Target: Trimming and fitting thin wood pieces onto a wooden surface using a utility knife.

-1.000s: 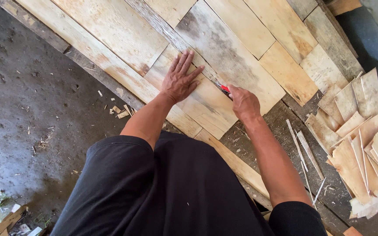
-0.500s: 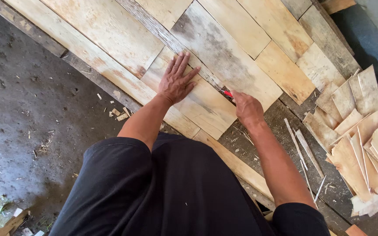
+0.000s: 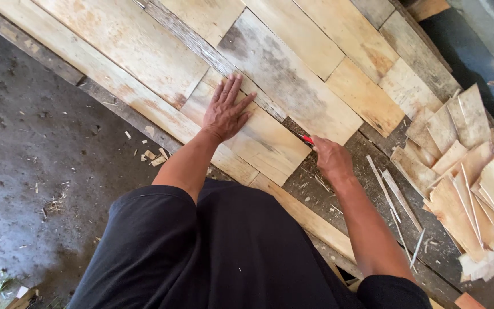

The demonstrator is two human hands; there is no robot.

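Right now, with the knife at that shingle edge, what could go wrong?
1. The left hand lies flat on the shingle close to where the right hand holds the red-handled knife; a slip could likely reach the fingers.
2. The shingle is held down by palm pressure alone, so it may shift and spoil the cut.
3. Thin offcut strips lie beside the right forearm and could snag it.

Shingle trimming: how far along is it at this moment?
Done: rows of shingles already lie side by side, and thin offcut strips lie on the ground. In hand: the left hand presses flat on one shingle while the right hand holds a red-handled knife at its edge. Left: a loose pile of shingles lies unlaid to the right.
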